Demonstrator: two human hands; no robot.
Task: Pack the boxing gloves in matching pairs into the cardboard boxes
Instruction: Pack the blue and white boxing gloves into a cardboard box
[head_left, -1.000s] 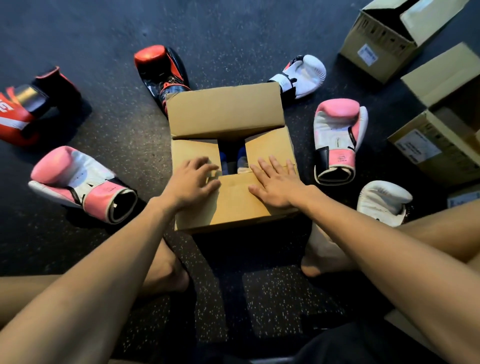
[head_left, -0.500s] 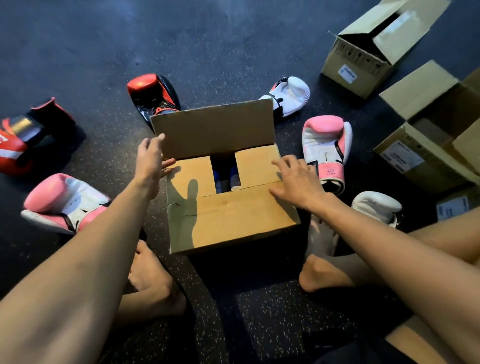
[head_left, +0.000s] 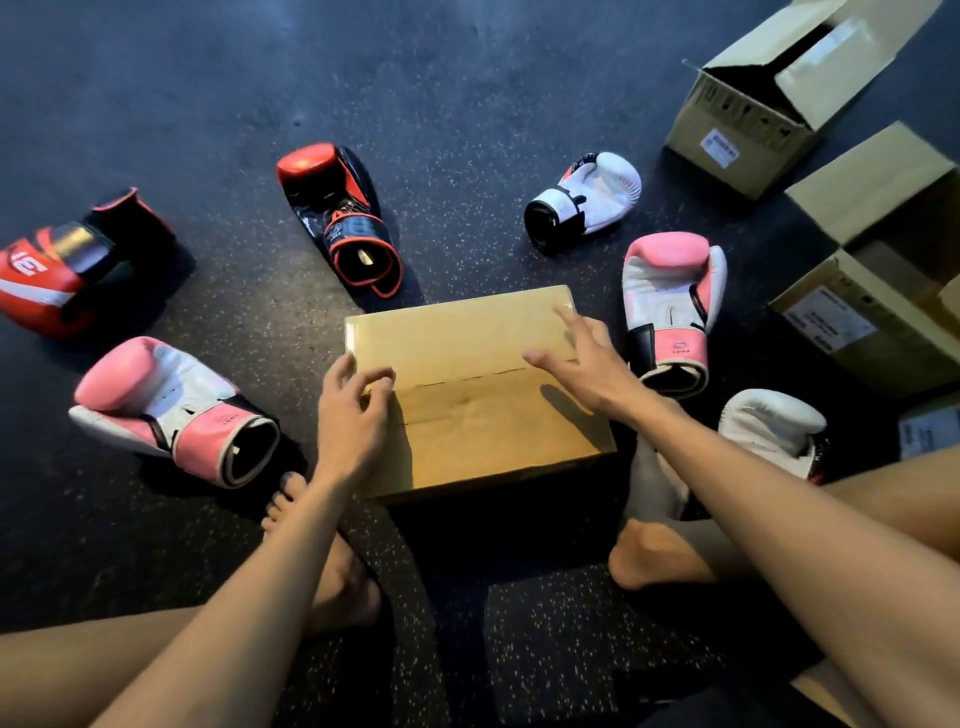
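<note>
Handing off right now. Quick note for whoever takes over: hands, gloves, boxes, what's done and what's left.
Left hand: loosely curled, fingertips on the middle box near its left edge, gripping nothing.
Right hand: open, fingers spread over the box's right side; contact unclear.
Middle box: flaps folded shut, contents hidden.
Loose on the floor: two pink gloves, two white gloves, a red-black glove, and a red glove at far left.
Two open boxes stand at the right.
Left to do: pack the six loose gloves in pairs.

six boxing gloves (head_left: 670, 291) and at least three cardboard boxes (head_left: 467, 338).
</note>
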